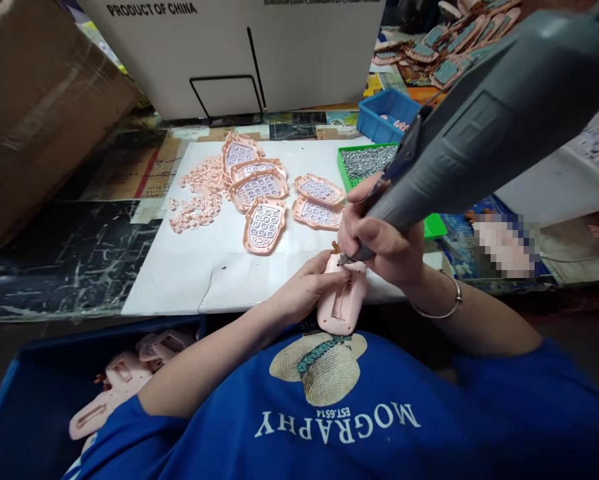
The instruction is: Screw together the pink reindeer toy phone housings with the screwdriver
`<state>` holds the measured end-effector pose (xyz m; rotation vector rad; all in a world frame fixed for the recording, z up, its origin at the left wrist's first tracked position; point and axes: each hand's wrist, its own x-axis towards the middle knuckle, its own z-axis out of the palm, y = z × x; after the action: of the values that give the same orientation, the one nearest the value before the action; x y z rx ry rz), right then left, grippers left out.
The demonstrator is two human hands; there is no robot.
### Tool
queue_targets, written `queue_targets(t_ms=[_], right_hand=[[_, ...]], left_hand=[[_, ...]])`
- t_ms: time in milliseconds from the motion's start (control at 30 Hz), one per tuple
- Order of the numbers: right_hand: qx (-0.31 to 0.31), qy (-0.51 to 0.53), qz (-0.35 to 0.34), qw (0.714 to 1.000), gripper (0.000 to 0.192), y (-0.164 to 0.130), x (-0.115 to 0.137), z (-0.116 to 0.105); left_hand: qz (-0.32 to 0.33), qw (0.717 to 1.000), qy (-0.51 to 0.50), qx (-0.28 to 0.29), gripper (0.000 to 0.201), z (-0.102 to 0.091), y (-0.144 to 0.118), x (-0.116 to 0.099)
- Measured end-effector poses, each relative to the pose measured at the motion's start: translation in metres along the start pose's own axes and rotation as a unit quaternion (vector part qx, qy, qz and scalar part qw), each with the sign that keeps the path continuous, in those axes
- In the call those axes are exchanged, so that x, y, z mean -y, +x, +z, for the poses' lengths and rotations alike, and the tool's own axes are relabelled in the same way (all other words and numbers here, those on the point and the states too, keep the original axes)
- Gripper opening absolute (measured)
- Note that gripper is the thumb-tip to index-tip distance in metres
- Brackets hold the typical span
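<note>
My left hand (304,287) grips a pink plastic toy phone casing (335,315) at the board's front edge. The casing lies back side up, with a long recess down its middle. My right hand (386,247) is wrapped round the lower end of a large grey electric screwdriver (459,140). Its tip meets the upper part of the casing, near my left fingers. Beyond my hands, pink shell halves with purple keypads (265,227) lie on the white board (179,280). A green tray (352,177) holds many small screws.
Small pink parts (199,193) are heaped on the board's left. A blue bin (9,400) with finished-looking pink casings (112,393) stands lower left. Cardboard boxes (44,120) rise at the left, a blue tray (374,120) behind, and more shell pieces (449,67) at the back right.
</note>
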<state>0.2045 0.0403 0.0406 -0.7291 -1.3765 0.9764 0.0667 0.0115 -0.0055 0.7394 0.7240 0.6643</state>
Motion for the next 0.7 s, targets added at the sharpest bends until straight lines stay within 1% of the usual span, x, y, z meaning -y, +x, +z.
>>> queue_targets(t_ms=[67, 100, 133, 200, 233, 300, 333, 400, 467, 567, 700], right_hand=[[0.012, 0.069, -0.032, 0.997, 0.037, 0.008, 0.013, -0.007], [0.0, 0.088, -0.057, 0.995, 0.033, 0.013, 0.019, -0.014], [-0.03, 0.085, -0.084, 0.992, 0.028, 0.019, 0.024, -0.023], [-0.127, 0.015, -0.13, 0.983, 0.021, 0.033, 0.024, -0.047], [-0.169, -0.029, -0.14, 0.975, 0.02, 0.041, 0.02, -0.06], [-0.214, -0.093, -0.13, 0.964, 0.024, 0.054, 0.004, -0.088], [-0.218, -0.114, -0.128, 0.961, 0.028, 0.06, -0.006, -0.101], [-0.211, -0.121, -0.132, 0.961, 0.028, 0.067, -0.025, -0.12], [-0.213, -0.111, -0.132, 0.962, 0.025, 0.07, -0.038, -0.131], [-0.218, -0.104, -0.131, 0.962, 0.024, 0.07, -0.046, -0.135], [-0.21, -0.098, -0.125, 0.965, 0.027, 0.07, -0.048, -0.136]], left_hand=[[-0.005, 1.0, 0.012, 0.002, 0.036, 0.0, -0.003, -0.001], [-0.011, 1.0, 0.017, 0.004, 0.036, -0.001, -0.005, -0.001], [-0.022, 1.0, 0.018, 0.008, 0.036, -0.002, -0.008, -0.001], [-0.067, 0.997, 0.012, 0.033, 0.039, -0.005, -0.013, 0.0], [-0.096, 0.994, 0.007, 0.055, 0.041, -0.006, -0.016, 0.001], [-0.144, 0.984, 0.0, 0.101, 0.044, -0.007, -0.02, 0.002], [-0.153, 0.981, -0.004, 0.115, 0.044, -0.007, -0.02, 0.002], [-0.141, 0.982, -0.019, 0.122, 0.045, -0.005, -0.02, 0.0], [-0.106, 0.988, -0.043, 0.106, 0.045, -0.004, -0.016, -0.003], [-0.056, 0.993, -0.073, 0.073, 0.045, -0.004, -0.007, -0.007], [-0.01, 0.992, -0.117, 0.038, 0.047, -0.007, 0.005, -0.008]])
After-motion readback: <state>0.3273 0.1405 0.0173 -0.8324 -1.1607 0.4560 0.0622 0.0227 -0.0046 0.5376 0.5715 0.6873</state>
